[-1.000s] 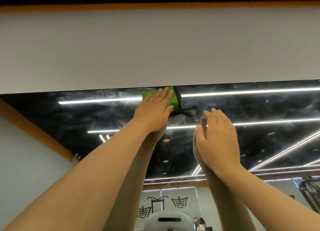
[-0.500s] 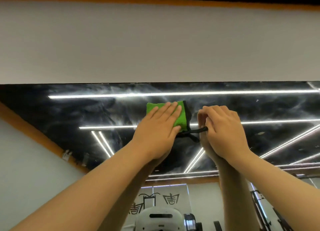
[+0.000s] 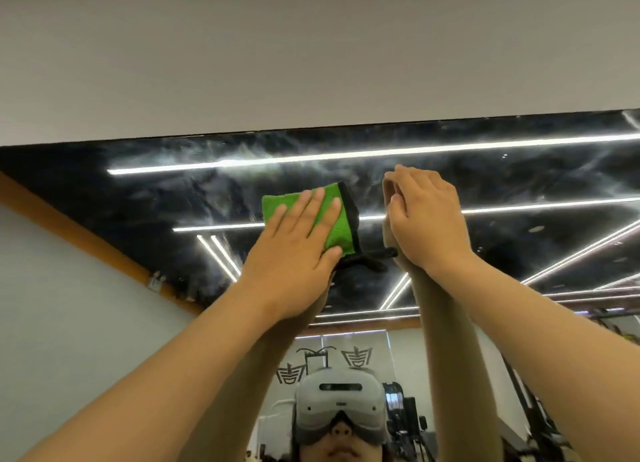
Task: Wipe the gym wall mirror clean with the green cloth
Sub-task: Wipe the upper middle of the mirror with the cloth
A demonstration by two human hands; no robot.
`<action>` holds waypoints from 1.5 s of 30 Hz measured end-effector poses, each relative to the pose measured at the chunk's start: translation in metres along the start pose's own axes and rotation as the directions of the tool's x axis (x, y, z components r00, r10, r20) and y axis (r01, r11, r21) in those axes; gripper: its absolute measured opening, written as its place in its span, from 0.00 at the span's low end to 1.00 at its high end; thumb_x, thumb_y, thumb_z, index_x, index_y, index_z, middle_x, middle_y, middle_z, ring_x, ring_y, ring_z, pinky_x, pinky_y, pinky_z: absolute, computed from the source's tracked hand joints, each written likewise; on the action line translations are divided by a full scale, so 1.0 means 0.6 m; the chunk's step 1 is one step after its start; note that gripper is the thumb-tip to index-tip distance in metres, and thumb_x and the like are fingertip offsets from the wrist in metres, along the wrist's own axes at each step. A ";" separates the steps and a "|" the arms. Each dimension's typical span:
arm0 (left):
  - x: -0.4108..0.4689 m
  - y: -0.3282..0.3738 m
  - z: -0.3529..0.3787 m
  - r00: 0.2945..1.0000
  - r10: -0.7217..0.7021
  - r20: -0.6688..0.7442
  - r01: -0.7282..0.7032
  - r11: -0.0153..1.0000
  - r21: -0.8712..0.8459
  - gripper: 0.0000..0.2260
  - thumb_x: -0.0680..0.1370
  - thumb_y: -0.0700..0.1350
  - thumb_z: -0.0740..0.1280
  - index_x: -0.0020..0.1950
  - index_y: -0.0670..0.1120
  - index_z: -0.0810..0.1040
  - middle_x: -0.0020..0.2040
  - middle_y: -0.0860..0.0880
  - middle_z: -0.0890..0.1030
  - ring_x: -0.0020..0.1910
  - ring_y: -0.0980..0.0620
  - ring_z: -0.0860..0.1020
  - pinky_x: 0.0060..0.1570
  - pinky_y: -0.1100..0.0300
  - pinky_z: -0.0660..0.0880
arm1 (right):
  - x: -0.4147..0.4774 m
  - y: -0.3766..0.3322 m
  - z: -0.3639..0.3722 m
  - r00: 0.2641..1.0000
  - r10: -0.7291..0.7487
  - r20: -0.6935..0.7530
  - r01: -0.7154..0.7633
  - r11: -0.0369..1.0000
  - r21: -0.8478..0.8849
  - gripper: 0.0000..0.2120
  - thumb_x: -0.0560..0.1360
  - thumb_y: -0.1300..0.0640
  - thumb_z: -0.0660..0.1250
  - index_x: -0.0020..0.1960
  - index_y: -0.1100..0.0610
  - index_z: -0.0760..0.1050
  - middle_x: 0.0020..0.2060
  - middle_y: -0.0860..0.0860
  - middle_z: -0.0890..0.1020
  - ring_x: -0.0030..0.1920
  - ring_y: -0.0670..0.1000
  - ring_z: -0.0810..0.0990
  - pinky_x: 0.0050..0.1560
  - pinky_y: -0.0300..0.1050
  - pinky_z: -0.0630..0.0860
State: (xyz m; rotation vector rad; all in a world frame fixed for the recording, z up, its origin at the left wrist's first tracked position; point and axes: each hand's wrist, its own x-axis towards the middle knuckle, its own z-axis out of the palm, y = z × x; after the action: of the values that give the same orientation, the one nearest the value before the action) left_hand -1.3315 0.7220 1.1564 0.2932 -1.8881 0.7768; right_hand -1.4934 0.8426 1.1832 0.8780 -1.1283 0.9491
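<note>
My left hand (image 3: 294,250) lies flat, fingers straight, pressing the green cloth (image 3: 277,203) onto the mirror (image 3: 138,198) near its top edge — my right hand (image 3: 429,219) rests on the mirror too, fingers relaxed, tips touching glass.

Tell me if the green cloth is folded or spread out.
Folded: the green cloth is a compact, thick-edged pad under the flat left hand.
</note>
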 end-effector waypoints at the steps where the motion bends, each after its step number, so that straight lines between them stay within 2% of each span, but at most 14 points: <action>1: -0.012 0.005 0.004 1.000 0.013 0.012 -0.013 1.000 0.010 0.27 0.85 0.56 0.45 0.77 0.55 0.30 0.79 0.53 0.30 0.77 0.56 0.30 0.76 0.55 0.31 | -0.001 0.000 0.000 1.000 0.001 -0.001 -0.001 1.000 0.002 0.23 0.78 0.55 0.52 0.69 0.58 0.74 0.68 0.55 0.76 0.69 0.56 0.70 0.71 0.52 0.61; 4: -0.032 0.017 0.007 0.999 0.031 0.043 -0.032 0.999 0.033 0.26 0.85 0.56 0.44 0.73 0.56 0.27 0.78 0.53 0.29 0.76 0.56 0.28 0.76 0.55 0.30 | 0.000 0.001 0.001 1.000 0.009 0.011 -0.009 1.000 -0.007 0.18 0.80 0.60 0.57 0.69 0.58 0.73 0.68 0.55 0.75 0.69 0.56 0.70 0.70 0.51 0.60; 8: -0.036 0.020 0.008 0.998 0.034 0.051 -0.035 0.999 0.037 0.25 0.85 0.58 0.42 0.73 0.56 0.27 0.78 0.53 0.28 0.75 0.56 0.27 0.75 0.56 0.29 | 0.000 -0.003 0.000 1.000 0.016 0.012 -0.015 1.000 -0.019 0.21 0.78 0.58 0.55 0.69 0.59 0.73 0.68 0.55 0.76 0.68 0.56 0.71 0.69 0.53 0.62; 12: -0.037 0.018 0.010 0.999 0.035 0.037 -0.037 0.998 0.052 0.29 0.76 0.61 0.35 0.73 0.56 0.26 0.77 0.53 0.27 0.75 0.56 0.26 0.74 0.56 0.28 | 0.000 -0.007 -0.004 0.999 0.022 0.028 -0.021 1.000 -0.017 0.24 0.77 0.56 0.52 0.69 0.59 0.74 0.68 0.55 0.76 0.69 0.56 0.71 0.70 0.54 0.64; 15: -0.036 0.017 0.012 0.998 0.033 0.046 -0.035 0.998 0.044 0.28 0.78 0.63 0.34 0.73 0.56 0.25 0.77 0.53 0.26 0.74 0.55 0.26 0.74 0.55 0.28 | 0.001 -0.008 -0.004 0.999 0.030 0.028 -0.029 0.999 -0.030 0.24 0.77 0.55 0.52 0.69 0.58 0.74 0.68 0.55 0.76 0.69 0.56 0.71 0.70 0.53 0.64; 17: -0.036 0.015 0.012 0.997 0.055 0.046 -0.057 0.997 0.058 0.32 0.72 0.66 0.29 0.72 0.56 0.23 0.75 0.53 0.25 0.74 0.55 0.25 0.73 0.55 0.27 | 0.000 -0.008 -0.004 0.999 0.025 0.022 -0.025 0.999 -0.033 0.24 0.77 0.56 0.52 0.69 0.58 0.74 0.69 0.54 0.76 0.69 0.55 0.71 0.70 0.53 0.65; 19: -0.036 0.012 0.012 0.995 0.086 0.052 -0.089 0.994 0.058 0.34 0.67 0.65 0.25 0.71 0.56 0.22 0.74 0.53 0.24 0.73 0.55 0.24 0.73 0.55 0.27 | 0.000 -0.006 -0.003 0.999 0.024 0.033 -0.023 0.999 -0.029 0.22 0.79 0.57 0.54 0.70 0.58 0.73 0.69 0.54 0.75 0.69 0.55 0.70 0.70 0.52 0.63; 23: -0.030 0.017 0.011 0.991 0.124 0.042 -0.126 0.991 0.048 0.34 0.66 0.64 0.25 0.71 0.55 0.23 0.74 0.53 0.24 0.73 0.55 0.25 0.73 0.54 0.28 | 0.001 -0.004 -0.006 0.998 0.037 0.052 -0.035 0.999 -0.037 0.19 0.81 0.61 0.58 0.71 0.58 0.72 0.70 0.54 0.74 0.70 0.55 0.69 0.70 0.50 0.61; 26: -0.022 0.038 0.017 0.992 0.126 0.014 -0.127 0.991 0.048 0.33 0.69 0.64 0.26 0.72 0.55 0.24 0.74 0.52 0.25 0.73 0.55 0.25 0.73 0.53 0.27 | 0.002 -0.006 -0.009 0.997 0.036 0.067 -0.031 0.997 -0.074 0.19 0.82 0.60 0.58 0.72 0.57 0.71 0.71 0.53 0.74 0.70 0.54 0.69 0.69 0.49 0.61; 30: -0.001 0.070 0.016 0.991 0.130 0.043 -0.133 0.990 0.056 0.29 0.84 0.60 0.42 0.77 0.53 0.29 0.79 0.49 0.30 0.77 0.52 0.29 0.76 0.51 0.30 | 0.003 0.002 -0.024 0.990 -0.005 0.142 0.015 0.998 -0.065 0.24 0.79 0.54 0.52 0.71 0.57 0.71 0.69 0.54 0.75 0.69 0.55 0.71 0.70 0.53 0.64; 33: 0.010 0.083 0.013 0.989 0.138 0.058 -0.142 0.988 0.064 0.30 0.84 0.59 0.44 0.79 0.52 0.31 0.79 0.49 0.31 0.78 0.51 0.30 0.76 0.50 0.32 | -0.004 0.034 -0.052 0.993 -0.073 0.097 0.082 0.992 -0.096 0.21 0.81 0.55 0.55 0.71 0.57 0.72 0.70 0.54 0.75 0.73 0.54 0.69 0.74 0.52 0.59; 36: 0.017 0.092 0.015 0.989 0.129 0.073 -0.135 0.988 0.081 0.29 0.84 0.60 0.42 0.78 0.52 0.30 0.79 0.49 0.30 0.77 0.51 0.30 0.76 0.50 0.31 | -0.013 0.082 -0.086 0.999 0.011 0.050 -0.006 0.995 -0.099 0.21 0.82 0.56 0.54 0.74 0.55 0.70 0.73 0.52 0.71 0.75 0.52 0.65 0.75 0.48 0.55; 39: 0.025 0.114 0.018 0.994 0.094 0.055 -0.098 0.992 0.079 0.28 0.84 0.60 0.40 0.78 0.52 0.29 0.79 0.49 0.29 0.77 0.51 0.29 0.76 0.50 0.31 | -0.024 0.127 -0.104 0.987 0.156 0.041 -0.153 0.986 -0.066 0.19 0.85 0.57 0.56 0.74 0.55 0.68 0.74 0.52 0.70 0.75 0.51 0.64 0.75 0.45 0.55; 45: 0.055 0.180 0.027 0.998 0.034 0.051 -0.037 0.998 0.059 0.31 0.84 0.60 0.44 0.79 0.51 0.31 0.79 0.48 0.29 0.77 0.50 0.29 0.76 0.49 0.31 | -0.042 0.174 -0.108 0.991 0.108 0.085 -0.105 0.994 -0.037 0.21 0.82 0.54 0.53 0.72 0.56 0.70 0.72 0.53 0.72 0.73 0.53 0.66 0.74 0.52 0.59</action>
State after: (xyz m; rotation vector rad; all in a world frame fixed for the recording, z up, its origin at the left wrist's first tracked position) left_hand -1.4149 0.7985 1.1402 0.3199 -1.9233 0.8582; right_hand -1.5733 0.9349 1.1546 0.8457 -1.2723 0.9844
